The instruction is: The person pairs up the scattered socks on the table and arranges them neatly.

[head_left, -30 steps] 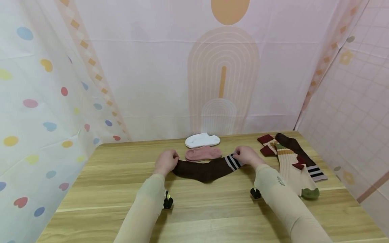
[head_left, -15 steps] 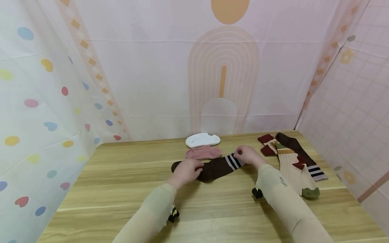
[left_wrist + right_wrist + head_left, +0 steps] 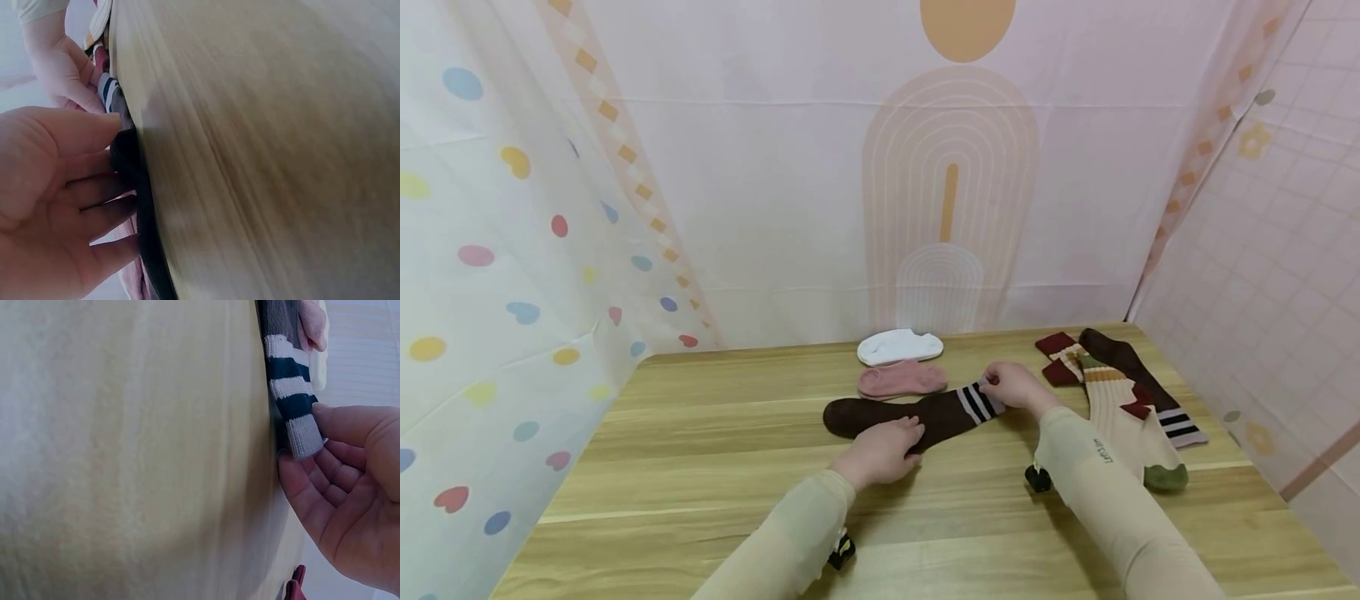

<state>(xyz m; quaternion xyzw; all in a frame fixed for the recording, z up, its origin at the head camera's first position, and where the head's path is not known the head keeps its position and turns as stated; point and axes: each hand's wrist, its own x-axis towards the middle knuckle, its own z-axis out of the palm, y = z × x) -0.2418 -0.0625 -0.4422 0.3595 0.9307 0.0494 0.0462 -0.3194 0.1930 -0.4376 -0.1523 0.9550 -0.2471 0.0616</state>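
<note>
A dark brown sock (image 3: 937,414) with grey and black stripes at its cuff lies across the middle of the table, toe to the left. My left hand (image 3: 883,451) rests on its heel area, fingers nearly straight against the fabric. Seen from the left wrist, the fingertips of that hand (image 3: 69,200) touch the dark cloth. At the other end my right hand (image 3: 1017,388) pinches the cuff. The right wrist view shows that hand's thumb on the striped cuff (image 3: 290,394), with the fingers beneath it.
Behind the brown sock lie a pink sock (image 3: 901,378) and a white sock (image 3: 897,346). To the right, a cream sock (image 3: 1108,408) with green toe overlaps a second brown striped sock (image 3: 1126,358) and a maroon-ended sock (image 3: 1057,342). Patterned curtains (image 3: 775,208) border the table (image 3: 715,492).
My left hand has left the toe of the brown sock and moved right and nearer along it to the heel area. The right hand stays at the cuff.
</note>
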